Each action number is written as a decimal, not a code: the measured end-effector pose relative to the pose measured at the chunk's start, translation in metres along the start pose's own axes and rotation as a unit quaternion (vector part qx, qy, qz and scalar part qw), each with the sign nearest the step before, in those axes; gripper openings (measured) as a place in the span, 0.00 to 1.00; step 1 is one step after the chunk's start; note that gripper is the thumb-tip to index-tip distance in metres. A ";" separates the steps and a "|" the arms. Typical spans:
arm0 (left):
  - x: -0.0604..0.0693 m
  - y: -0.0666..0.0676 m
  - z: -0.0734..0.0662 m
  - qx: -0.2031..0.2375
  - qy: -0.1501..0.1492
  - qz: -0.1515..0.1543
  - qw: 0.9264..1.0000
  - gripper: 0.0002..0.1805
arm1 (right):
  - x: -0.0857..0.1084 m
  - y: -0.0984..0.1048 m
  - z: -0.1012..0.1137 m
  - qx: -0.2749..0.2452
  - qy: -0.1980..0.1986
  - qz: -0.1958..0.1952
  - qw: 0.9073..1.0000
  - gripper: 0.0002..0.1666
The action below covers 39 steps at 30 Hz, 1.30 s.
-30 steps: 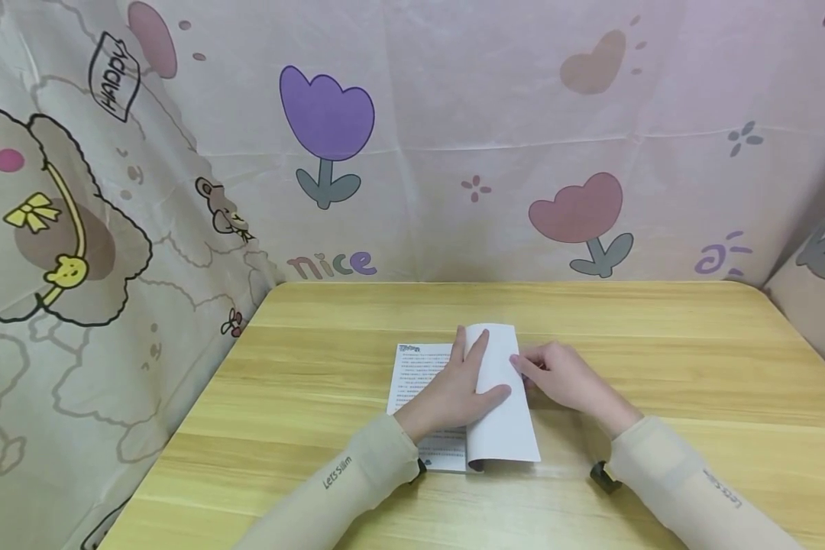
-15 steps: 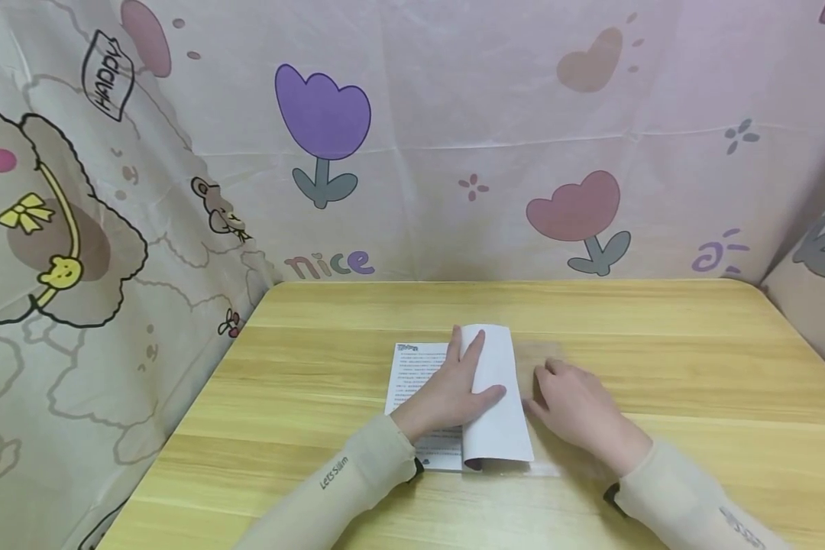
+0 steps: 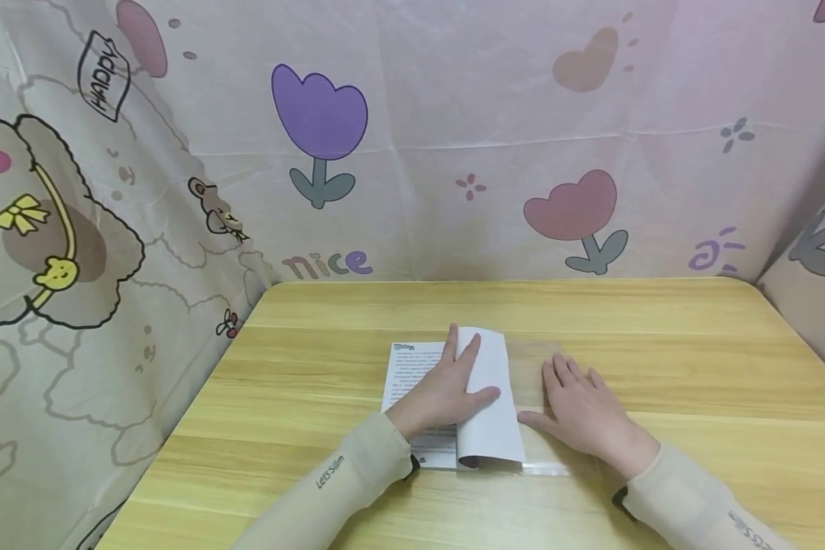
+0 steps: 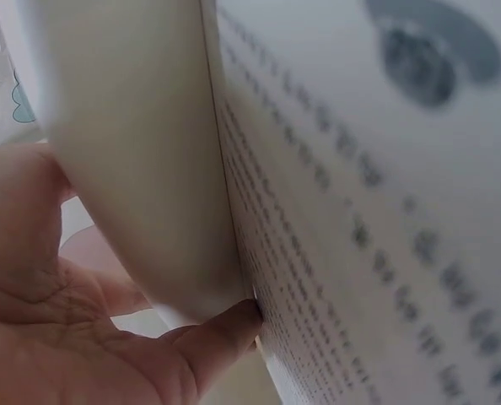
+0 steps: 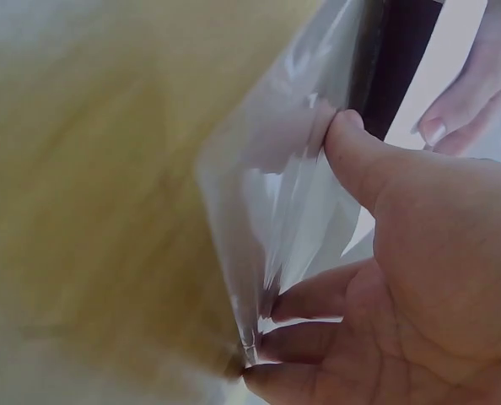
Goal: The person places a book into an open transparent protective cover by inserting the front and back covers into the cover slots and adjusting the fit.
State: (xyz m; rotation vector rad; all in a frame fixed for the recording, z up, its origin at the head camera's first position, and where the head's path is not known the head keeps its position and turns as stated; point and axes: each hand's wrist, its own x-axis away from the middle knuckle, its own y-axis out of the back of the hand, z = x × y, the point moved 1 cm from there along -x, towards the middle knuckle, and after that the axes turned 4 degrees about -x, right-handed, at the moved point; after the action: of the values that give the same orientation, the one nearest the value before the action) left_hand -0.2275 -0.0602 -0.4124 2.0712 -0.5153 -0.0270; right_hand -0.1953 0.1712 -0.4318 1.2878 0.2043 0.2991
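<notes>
A book lies open on the table, its printed page (image 3: 407, 370) to the left and a blank white leaf (image 3: 498, 439) curling up on the right. My left hand (image 3: 440, 393) rests across it with spread, straight fingers and touches the leaf; in the left wrist view a fingertip meets the gutter beside the printed page (image 4: 385, 219). Clear plastic film (image 3: 532, 367) sticks out from beneath the leaf's right side. Over that film my right hand (image 3: 587, 409) lies with fingers extended and thumb apart. The right wrist view shows the film (image 5: 259, 194) bent up along thumb and fingertips.
The wooden table (image 3: 302, 344) extends around the book. A patterned cloth (image 3: 419, 191) hangs behind it and along both sides. Each wrist wears a sleeve with a dark strap (image 3: 622, 503).
My right hand has released the leaf's edge, moved right and flattened onto the clear film with fingers spread. The left hand keeps its place on the book.
</notes>
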 end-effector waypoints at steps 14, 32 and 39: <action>0.000 0.001 0.002 -0.038 0.001 -0.002 0.999 0.51 | 0.000 0.001 -0.002 -0.008 0.006 0.025 1.000 0.59; -0.004 -0.003 0.006 -0.096 0.003 0.015 0.995 0.49 | 0.000 0.001 -0.003 -0.008 0.008 0.028 1.000 0.58; -0.005 -0.004 0.003 -0.106 0.001 0.022 0.994 0.47 | 0.001 0.002 -0.003 -0.008 0.008 0.035 0.999 0.61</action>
State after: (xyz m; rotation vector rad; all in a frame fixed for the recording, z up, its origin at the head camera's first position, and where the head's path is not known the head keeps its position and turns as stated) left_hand -0.2314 -0.0588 -0.4180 1.8526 -0.5339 -0.0520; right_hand -0.1954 0.1752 -0.4309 1.2785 0.1700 0.3706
